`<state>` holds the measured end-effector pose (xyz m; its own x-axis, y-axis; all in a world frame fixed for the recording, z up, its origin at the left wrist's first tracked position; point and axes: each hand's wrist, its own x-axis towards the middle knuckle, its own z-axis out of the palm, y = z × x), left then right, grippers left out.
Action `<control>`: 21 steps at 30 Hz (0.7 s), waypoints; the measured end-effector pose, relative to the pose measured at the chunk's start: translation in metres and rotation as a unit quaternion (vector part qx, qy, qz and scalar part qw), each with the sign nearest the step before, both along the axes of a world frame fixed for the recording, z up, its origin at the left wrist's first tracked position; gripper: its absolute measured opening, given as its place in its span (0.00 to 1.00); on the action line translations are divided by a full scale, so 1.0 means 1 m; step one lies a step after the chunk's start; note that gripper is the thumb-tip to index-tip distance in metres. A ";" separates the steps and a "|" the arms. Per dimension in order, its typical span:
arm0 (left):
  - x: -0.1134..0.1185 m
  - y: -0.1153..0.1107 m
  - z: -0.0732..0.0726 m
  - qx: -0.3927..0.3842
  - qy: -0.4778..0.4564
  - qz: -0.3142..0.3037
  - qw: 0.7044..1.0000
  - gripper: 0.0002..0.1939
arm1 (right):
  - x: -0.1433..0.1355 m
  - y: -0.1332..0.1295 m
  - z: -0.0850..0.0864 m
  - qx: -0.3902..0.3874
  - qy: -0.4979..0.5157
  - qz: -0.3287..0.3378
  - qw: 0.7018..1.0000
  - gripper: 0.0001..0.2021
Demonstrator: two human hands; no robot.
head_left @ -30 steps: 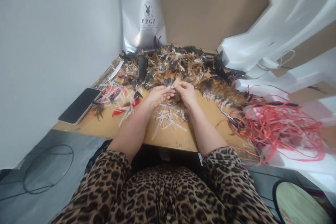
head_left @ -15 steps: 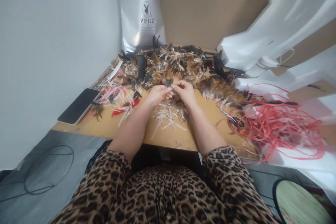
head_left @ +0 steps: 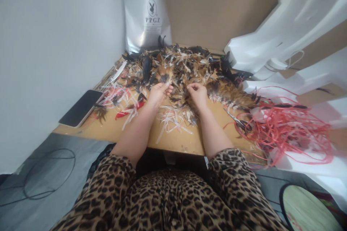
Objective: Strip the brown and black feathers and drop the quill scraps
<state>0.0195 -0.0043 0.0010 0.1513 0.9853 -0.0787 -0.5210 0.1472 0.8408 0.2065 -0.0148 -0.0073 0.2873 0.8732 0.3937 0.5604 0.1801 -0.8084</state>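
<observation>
My left hand (head_left: 159,94) pinches the pale base of a small brown feather bunch (head_left: 165,74) with a dark patch low in its middle. The bunch fans upward from the fingertips. To its right, apart from it, my right hand (head_left: 197,95) has thumb and forefinger pressed together at the edge of the feather pile (head_left: 187,59); I cannot make out what is between them. The pile holds brown, cream and black feathers. Below and between my hands lie white strips (head_left: 173,121) and loose feather bits.
A phone (head_left: 81,108) lies at the table's left edge, near pink and white strips (head_left: 116,97). Scissors (head_left: 237,120) rest beside a red ribbon tangle (head_left: 290,130) on the right. Behind the pile stands a silver bag (head_left: 146,36); white foam pieces (head_left: 260,50) stand at the right.
My hands, together before, have moved apart. The left went slightly left and up with the feather bunch, and the right moved to the right.
</observation>
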 end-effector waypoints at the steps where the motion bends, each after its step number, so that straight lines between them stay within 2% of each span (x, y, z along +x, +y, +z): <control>1: 0.000 0.000 0.000 0.000 -0.002 -0.001 1.000 0.08 | -0.002 0.000 -0.001 -0.006 -0.043 0.002 0.999 0.09; 5: 0.001 0.000 -0.001 -0.005 -0.007 -0.003 1.000 0.08 | -0.012 -0.002 -0.005 -0.069 -0.175 0.003 0.982 0.10; 7: 0.001 -0.001 0.000 -0.010 -0.005 -0.002 1.000 0.08 | -0.015 -0.002 -0.006 -0.095 -0.199 0.003 0.975 0.10; 9: 0.001 -0.001 0.000 -0.014 -0.001 -0.001 1.000 0.09 | -0.015 -0.002 -0.005 -0.094 -0.177 0.012 0.980 0.09; 11: 0.000 -0.001 0.000 -0.015 0.002 -0.001 1.000 0.09 | -0.014 -0.003 -0.001 -0.086 -0.096 0.033 0.991 0.08; 13: 0.000 -0.002 0.000 -0.014 0.002 -0.004 1.000 0.09 | -0.014 -0.006 0.005 -0.086 0.033 0.064 0.994 0.09; 17: 0.001 -0.003 0.001 -0.015 0.001 -0.017 1.000 0.09 | -0.017 -0.010 0.017 -0.088 0.274 0.103 0.952 0.13; 21: 0.002 -0.003 0.002 -0.023 0.004 -0.021 0.999 0.09 | -0.020 -0.009 0.016 -0.088 0.360 0.109 0.922 0.14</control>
